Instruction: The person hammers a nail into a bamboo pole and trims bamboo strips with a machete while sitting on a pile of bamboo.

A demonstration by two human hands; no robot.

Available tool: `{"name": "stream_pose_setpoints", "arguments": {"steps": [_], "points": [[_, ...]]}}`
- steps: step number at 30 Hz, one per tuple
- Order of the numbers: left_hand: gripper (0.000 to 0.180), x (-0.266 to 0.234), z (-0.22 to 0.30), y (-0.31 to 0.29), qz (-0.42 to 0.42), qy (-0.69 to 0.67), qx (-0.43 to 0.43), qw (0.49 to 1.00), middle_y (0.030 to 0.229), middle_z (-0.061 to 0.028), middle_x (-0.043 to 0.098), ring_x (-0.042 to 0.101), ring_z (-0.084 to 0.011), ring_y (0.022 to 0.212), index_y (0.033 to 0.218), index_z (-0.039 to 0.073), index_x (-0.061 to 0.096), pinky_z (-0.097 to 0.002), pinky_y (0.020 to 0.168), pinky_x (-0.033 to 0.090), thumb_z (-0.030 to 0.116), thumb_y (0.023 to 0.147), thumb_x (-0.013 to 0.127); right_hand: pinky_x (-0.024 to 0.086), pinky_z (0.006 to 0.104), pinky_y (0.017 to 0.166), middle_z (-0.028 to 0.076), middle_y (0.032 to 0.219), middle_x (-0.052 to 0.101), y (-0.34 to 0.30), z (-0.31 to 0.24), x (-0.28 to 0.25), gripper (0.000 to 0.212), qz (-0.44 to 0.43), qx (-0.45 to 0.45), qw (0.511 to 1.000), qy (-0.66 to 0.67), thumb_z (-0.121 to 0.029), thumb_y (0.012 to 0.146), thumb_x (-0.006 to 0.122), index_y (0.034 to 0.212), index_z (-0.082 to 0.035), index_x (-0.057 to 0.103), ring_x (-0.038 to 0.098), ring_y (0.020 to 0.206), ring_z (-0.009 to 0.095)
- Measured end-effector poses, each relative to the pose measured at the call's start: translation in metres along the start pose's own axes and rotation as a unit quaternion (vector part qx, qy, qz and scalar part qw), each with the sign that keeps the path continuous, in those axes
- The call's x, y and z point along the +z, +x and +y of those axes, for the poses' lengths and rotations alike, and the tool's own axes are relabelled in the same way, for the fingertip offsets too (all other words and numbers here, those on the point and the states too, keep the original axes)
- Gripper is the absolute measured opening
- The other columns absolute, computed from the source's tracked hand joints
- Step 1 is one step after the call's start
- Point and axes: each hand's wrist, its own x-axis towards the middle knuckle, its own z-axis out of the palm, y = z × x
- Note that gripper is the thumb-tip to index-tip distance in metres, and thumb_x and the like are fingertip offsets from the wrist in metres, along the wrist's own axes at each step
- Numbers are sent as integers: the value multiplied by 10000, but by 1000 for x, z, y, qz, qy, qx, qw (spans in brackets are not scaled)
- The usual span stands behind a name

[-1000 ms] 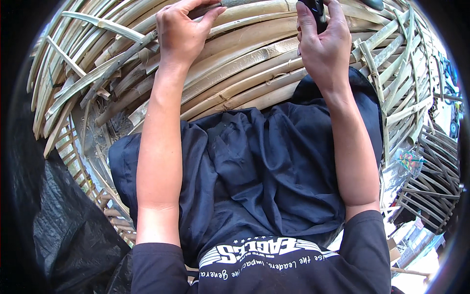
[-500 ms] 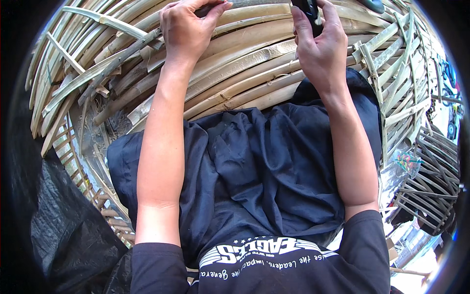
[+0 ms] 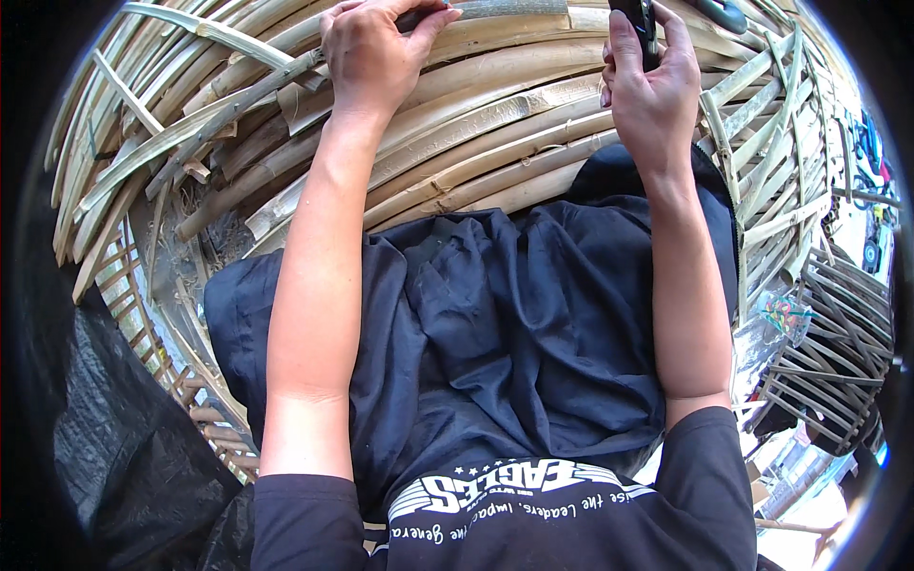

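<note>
At the upper edge, my left hand (image 3: pixel 376 48) is closed, thumb and fingers pinched on a greyish bamboo strip (image 3: pixel 514 9). The strip shows to the right of the fingertips; part of the grip is hidden by the back of the hand. My right hand (image 3: pixel 657 95) is closed around a black-handled tool (image 3: pixel 640 27), thumb along its side. The tool's far end lies outside the picture, so its exact kind does not show. Beneath both hands spreads a layer of split bamboo strips (image 3: pixel 505 109), pale and curved.
Dark cloth (image 3: pixel 476 295) covers my lap. Loose bamboo pieces (image 3: pixel 133 105) cross at the upper left. Woven bamboo slats (image 3: pixel 762 181) rise on the right, with a slatted bamboo basket (image 3: pixel 828 352) farther out. Black sheeting (image 3: pixel 124 428) hangs at the left.
My right hand has shifted right and slightly down with the black-handled tool, away from the left hand. My left hand has moved a little right, still pinching the strip.
</note>
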Motion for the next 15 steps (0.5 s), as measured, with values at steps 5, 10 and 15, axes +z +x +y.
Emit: {"name": "stream_pose_setpoints", "arguments": {"steps": [5, 10, 15], "points": [[92, 0, -5, -1, 11, 6, 21, 1000, 771, -64, 730, 688, -252, 765, 825, 103, 749, -376, 822, 453, 180, 790, 786, 371, 235, 495, -11, 703, 554, -5, -5, 6, 276, -23, -27, 997, -71, -100, 981, 615, 1227, 11, 558, 480, 566, 52], [116, -1, -5, 1, 9, -25, 13, 1000, 826, -57, 733, 697, -244, 830, 884, 101, 746, -350, 728, 542, 156, 787, 778, 451, 262, 538, 66, 718, 617, -14, -9, 17, 346, -70, -177, 966, -176, -196, 988, 634, 1266, -12, 542, 542, 571, 95], [160, -11, -5, 1, -39, 110, 43, 992, 866, -55, 714, 646, -236, 874, 847, 121, 738, -395, 826, 456, 279, 830, 748, 455, 280, 571, 68, 689, 621, -20, -8, 18, 335, -103, -128, 975, -151, -191, 978, 642, 1262, -30, 568, 539, 584, 110]]}}
